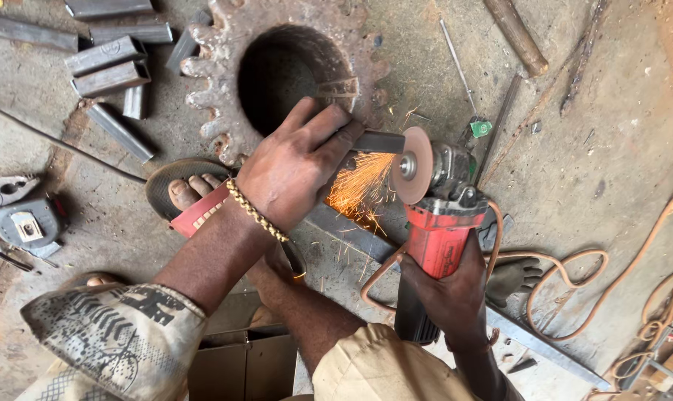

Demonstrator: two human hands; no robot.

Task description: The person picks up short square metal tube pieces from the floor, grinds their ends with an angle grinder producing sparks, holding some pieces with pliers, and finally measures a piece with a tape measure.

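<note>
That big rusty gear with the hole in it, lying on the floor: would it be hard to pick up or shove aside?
The gear is probably heavy: it looks like thick rusted metal, wider than the left hand near it. It lies flat, so it likely won't roll or tip. Its rough teeth should give grip, though they may be harsh on bare hands.

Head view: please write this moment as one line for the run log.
left hand: holds metal piece | right hand: grips red angle grinder | disc: on piece | sparks: flying | beneath: rusty gear

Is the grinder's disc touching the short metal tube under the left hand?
Touching: in the head view the disc meets the end of the metal tube pinned by the left hand, throwing sparks.
</note>
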